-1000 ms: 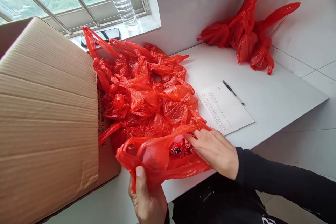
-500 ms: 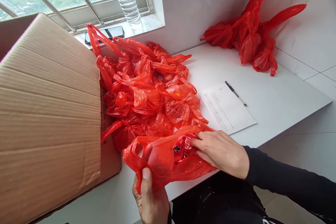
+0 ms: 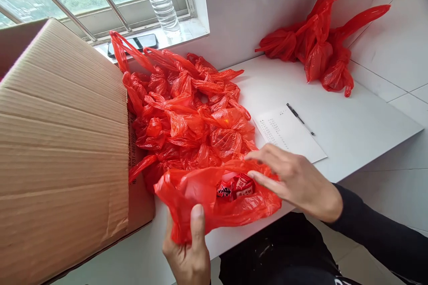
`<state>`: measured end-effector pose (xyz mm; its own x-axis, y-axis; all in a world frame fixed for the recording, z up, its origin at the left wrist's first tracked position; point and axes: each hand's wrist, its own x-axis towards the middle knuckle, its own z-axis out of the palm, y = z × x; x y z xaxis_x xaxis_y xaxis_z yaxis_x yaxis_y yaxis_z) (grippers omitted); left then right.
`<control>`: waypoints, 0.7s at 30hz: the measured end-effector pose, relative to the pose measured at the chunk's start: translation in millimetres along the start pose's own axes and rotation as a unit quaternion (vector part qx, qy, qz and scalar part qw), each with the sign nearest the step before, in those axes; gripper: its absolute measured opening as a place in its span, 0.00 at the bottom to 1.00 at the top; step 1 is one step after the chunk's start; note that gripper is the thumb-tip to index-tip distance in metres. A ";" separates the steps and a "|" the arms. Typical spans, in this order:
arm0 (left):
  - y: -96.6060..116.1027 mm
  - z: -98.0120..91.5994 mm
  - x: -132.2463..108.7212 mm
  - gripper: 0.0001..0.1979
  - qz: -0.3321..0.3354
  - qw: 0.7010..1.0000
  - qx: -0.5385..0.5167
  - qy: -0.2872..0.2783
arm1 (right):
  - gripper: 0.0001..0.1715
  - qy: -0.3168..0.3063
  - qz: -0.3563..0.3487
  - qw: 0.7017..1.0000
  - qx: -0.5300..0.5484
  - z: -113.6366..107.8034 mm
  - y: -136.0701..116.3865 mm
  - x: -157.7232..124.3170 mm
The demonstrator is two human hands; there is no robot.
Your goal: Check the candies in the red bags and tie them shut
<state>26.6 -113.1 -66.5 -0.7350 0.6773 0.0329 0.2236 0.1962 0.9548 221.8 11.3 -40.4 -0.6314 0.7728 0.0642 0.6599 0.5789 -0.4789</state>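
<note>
A red plastic bag (image 3: pixel 197 187) lies with its mouth open at the table's front edge. Small red wrapped packets (image 3: pixel 236 187) with printed characters show inside it. My left hand (image 3: pixel 189 249) grips the bag's left end, thumb on the near side and the other fingers hidden behind the plastic. Over the bag's right end is my right hand (image 3: pixel 290 178), its thumb and fingers apart and nothing between them; I cannot tell whether the fingertips touch the plastic. Right behind this bag sits a pile of knotted red bags (image 3: pixel 187 111).
A large cardboard box (image 3: pixel 67 151) stands at the left. On the white table (image 3: pixel 354 129) are a written sheet (image 3: pixel 297 138), a black pen (image 3: pixel 301 119) and more tied red bags (image 3: pixel 317 53). The windowsill holds a phone (image 3: pixel 147 41) and a water bottle (image 3: pixel 160 2).
My right hand has come out of the bag's mouth and moved slightly right, its fingers spreading. The packets inside are more exposed. My left hand keeps hold, its thumb shifted a little right.
</note>
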 end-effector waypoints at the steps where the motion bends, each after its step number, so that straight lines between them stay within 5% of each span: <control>1: 6.7 0.3 5.1 0.25 0.005 0.999 0.029 -0.030 | 0.26 0.034 0.014 0.999 -0.011 -0.1 5.4 -0.4; 4: 22.3 5.1 20.1 0.26 -0.039 0.993 0.016 -0.113 | 0.43 0.006 0.041 0.999 -0.032 10.3 20.3 0.6; 7: 31.0 10.4 30.2 0.27 -0.091 0.976 -0.123 -0.159 | 0.24 -0.067 0.043 0.996 0.049 17.4 23.4 2.5; 11: 38.4 8.6 32.5 0.22 -0.148 0.934 -0.261 -0.195 | 0.08 0.006 0.039 0.976 0.212 -6.7 8.0 -0.2; 16: 43.8 -3.8 28.9 0.10 -0.116 0.938 -0.220 -0.243 | 0.08 0.026 0.032 0.886 0.462 -47.0 -13.1 -16.8; 21: 61.9 -13.6 23.9 0.20 -0.078 0.931 -0.275 -0.227 | 0.11 0.018 0.044 0.814 0.580 -54.3 -31.8 -25.2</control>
<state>14.1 -94.4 -2.6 -0.3574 0.9250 -0.1288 -0.3167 0.0098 0.9485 238.8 -12.5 20.8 -0.5766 0.8170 0.0006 -0.1385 -0.0970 -0.9856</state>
